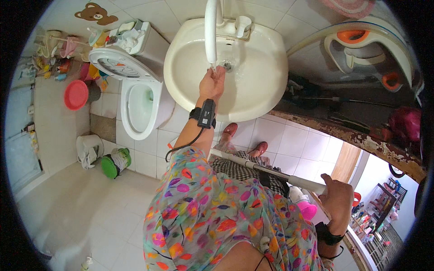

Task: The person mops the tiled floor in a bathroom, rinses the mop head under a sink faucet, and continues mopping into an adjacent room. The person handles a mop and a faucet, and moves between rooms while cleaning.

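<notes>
My left hand (211, 83) is under the white faucet (211, 34), over the cream washbasin (181, 92). Water runs onto its fingers, which look loosely cupped with nothing in them. A black strap with a small device and cable circles that wrist. At the right, my right hand (338, 193) is closed around the thick grip of a long pale pole (271, 170), its thumb raised along it. The pole slants leftward across my front and passes behind my left forearm, so its far end is hidden or unclear. Another black band is on my right wrist.
A white toilet (140, 108) with raised lid stands left of the basin. Beyond it are a red basin (76, 95) and a green-rimmed bucket (115, 163). A worn-edged counter (361, 144) runs along the right. A white cup (242, 26) sits behind the faucet.
</notes>
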{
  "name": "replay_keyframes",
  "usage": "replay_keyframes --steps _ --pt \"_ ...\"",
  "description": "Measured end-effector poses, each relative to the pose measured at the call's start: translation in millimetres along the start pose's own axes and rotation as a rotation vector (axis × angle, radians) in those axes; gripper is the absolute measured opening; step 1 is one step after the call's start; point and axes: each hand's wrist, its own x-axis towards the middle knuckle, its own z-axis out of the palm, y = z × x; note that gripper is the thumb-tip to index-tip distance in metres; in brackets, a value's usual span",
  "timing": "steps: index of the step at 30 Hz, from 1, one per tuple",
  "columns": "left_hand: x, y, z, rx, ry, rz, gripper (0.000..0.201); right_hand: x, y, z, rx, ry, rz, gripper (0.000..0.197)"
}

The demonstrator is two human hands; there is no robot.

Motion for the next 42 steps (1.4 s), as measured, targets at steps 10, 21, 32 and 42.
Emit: replay_keyframes --steps 10,21,32,42 --pt "11 -47 -46 0.762 -0.258 -0.299 0.016 -4 -15 -15 -0.054 -0.067 0.006 0.047" --pt "77 43 -56 -0.085 -0.061 0.106 0.014 3 -28 -29 -0.115 -0.119 0.059 0.052" --pt "12 -17 -29 0.154 -0.034 -0.269 0.021 9 -37 -40 -0.124 -0.045 0.032 0.055" --pt "-18 -34 -40 1.997 -0.844 0.065 0.026 7 -36 -32 -0.124 -0.02 0.066 0.058"
